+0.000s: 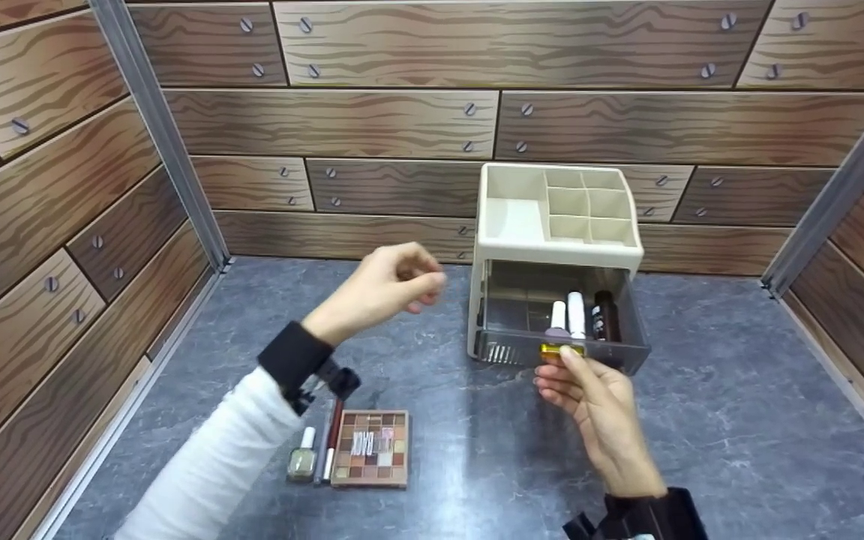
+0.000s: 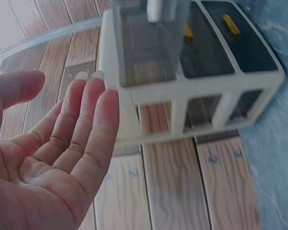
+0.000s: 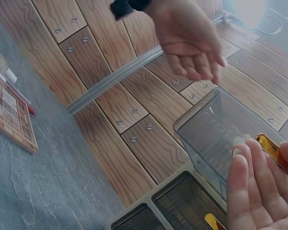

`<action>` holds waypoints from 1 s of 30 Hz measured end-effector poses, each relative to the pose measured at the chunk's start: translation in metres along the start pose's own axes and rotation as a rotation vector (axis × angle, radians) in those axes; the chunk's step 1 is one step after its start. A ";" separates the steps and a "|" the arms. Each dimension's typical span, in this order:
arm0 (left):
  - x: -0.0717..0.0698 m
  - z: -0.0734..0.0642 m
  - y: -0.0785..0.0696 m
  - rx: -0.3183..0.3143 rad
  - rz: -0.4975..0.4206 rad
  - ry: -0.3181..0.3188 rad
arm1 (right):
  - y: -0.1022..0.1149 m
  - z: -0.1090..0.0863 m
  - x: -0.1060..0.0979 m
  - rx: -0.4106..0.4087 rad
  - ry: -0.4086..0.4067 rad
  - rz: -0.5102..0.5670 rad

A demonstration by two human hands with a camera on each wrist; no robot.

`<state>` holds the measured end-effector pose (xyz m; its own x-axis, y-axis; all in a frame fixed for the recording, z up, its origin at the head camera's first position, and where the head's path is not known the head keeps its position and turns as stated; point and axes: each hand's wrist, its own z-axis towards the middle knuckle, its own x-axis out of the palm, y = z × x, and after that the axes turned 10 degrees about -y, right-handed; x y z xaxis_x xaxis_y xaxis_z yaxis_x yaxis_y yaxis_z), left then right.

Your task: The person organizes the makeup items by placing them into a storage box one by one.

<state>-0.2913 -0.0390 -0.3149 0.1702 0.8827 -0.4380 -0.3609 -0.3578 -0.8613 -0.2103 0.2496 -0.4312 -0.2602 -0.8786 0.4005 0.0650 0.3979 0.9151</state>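
My right hand [image 1: 603, 420] pinches the gold handle [image 1: 551, 350] of a smoky clear drawer [image 1: 631, 356] between thumb and fingers. That drawer stands pulled out from the top tier of a cream organizer [image 1: 561, 256]. Inside it stand a white-capped nail polish bottle [image 1: 558, 315], a slim white-topped tube [image 1: 576, 313] and a dark bottle [image 1: 609, 319]. To the left of the organizer, my left hand [image 1: 381, 286] hangs in the air, fingers loosely bent and holding nothing. The left wrist view shows its palm [image 2: 43, 177] beside the drawer.
An eyeshadow palette [image 1: 370, 450] lies on the grey marbled table [image 1: 469, 487] at front left. Next to it are a red-brown tube [image 1: 334, 435], a slim grey pencil [image 1: 322, 454] and a greenish nail polish bottle [image 1: 302, 461]. Wood-print walls [image 1: 387, 120] enclose the table.
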 end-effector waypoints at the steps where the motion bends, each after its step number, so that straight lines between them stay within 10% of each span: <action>1: -0.004 -0.004 0.003 0.007 0.016 -0.004 | 0.000 0.000 0.000 -0.003 -0.002 0.003; 17: -0.044 -0.089 0.075 -0.142 0.206 -0.037 | 0.001 0.001 0.000 -0.009 -0.012 -0.007; 30: -0.037 -0.143 0.133 -0.387 0.301 -0.177 | 0.000 0.001 -0.001 0.012 -0.029 -0.014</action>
<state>-0.2147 -0.1627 -0.4497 -0.0590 0.7494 -0.6594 0.0011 -0.6605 -0.7508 -0.2112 0.2505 -0.4315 -0.2886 -0.8763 0.3858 0.0497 0.3887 0.9200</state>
